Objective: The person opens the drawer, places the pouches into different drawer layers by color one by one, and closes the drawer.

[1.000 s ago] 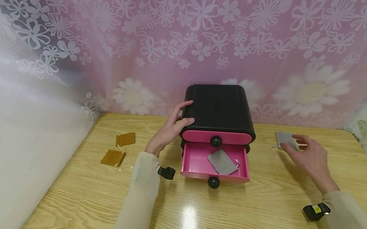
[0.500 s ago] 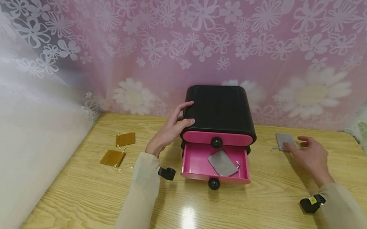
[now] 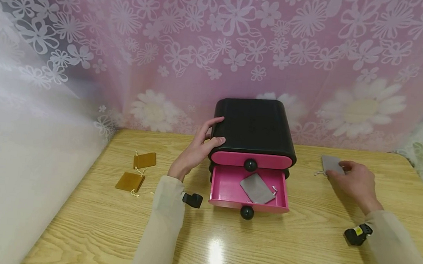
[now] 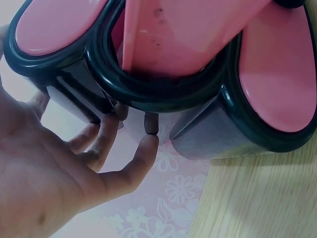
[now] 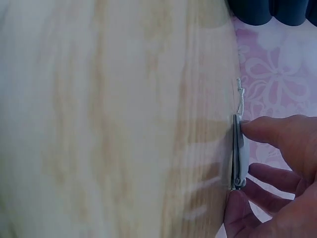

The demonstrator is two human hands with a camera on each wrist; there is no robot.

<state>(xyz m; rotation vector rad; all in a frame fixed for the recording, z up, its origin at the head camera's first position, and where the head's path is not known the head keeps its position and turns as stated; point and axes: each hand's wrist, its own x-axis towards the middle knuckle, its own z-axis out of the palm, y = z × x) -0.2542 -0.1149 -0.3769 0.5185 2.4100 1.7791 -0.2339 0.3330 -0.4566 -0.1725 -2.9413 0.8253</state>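
Note:
A small black cabinet (image 3: pixel 256 125) with pink drawers stands at the back of the table. Its middle drawer (image 3: pixel 225 184) is pulled out, and a grey drawstring pouch (image 3: pixel 255 188) lies inside. My left hand (image 3: pixel 196 149) grips the cabinet's upper left side; in the left wrist view its curled fingers (image 4: pixel 141 158) reach the groove below the top tier. To the right, my right hand (image 3: pixel 357 182) pinches a second grey drawstring pouch (image 3: pixel 330 162) on the table. In the right wrist view, the thumb and a finger are at opposite edges of that pouch (image 5: pixel 240 148).
Two mustard-brown drawstring pouches, one nearer (image 3: pixel 129 182) and one farther (image 3: pixel 145 160), lie on the wooden table (image 3: pixel 260 255) at the left. A pink flowered curtain (image 3: pixel 187 61) hangs right behind the cabinet. Black knobs (image 3: pixel 247 213) stick out from the drawers.
My right hand's fingers have come together on the right-hand grey pouch, which has shifted slightly to the right. The left hand and the open drawer stay as they were.

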